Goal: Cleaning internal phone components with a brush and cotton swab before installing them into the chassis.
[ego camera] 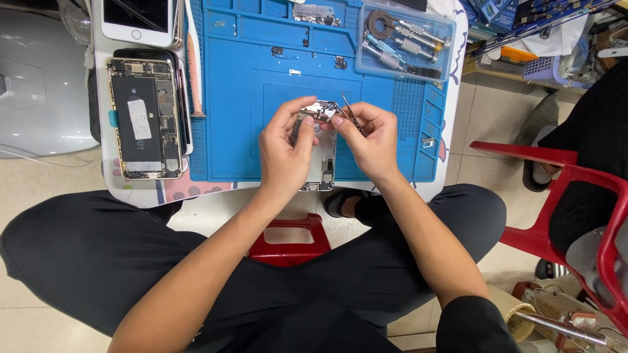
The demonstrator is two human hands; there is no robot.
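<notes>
Blue rubber fills the middle of the view: a work mat (242, 131) spread over a small white table (104, 98), and both hands are busy right over its near edge. The left hand (282, 157) is wrapped around the side of an opened phone frame (320, 163), thumb and forefinger pinched on a small metal part (318, 111) at the frame's top end. The right hand (374, 140) comes in from the other side, fingers closed tight on a pair of tweezers (348, 112), the tips angled down to meet that same small part. So both grips are clamped, one on the frame and part, one on the tool, and the two hands are almost touching above the mat.

Off to the left lies a second phone (144, 117) with its back open and its battery showing, resting on the table just beside the mat. Above it, at the top edge, sits a white phone (137, 19), face up. At the mat's far right corner there is a clear tray (405, 39) with screwdrivers lying in it. A few tiny loose parts dot the mat's upper area. Below the table, a red stool (290, 238) shows between the person's black-trousered knees, and a red chair (575, 196) stands at the right.
</notes>
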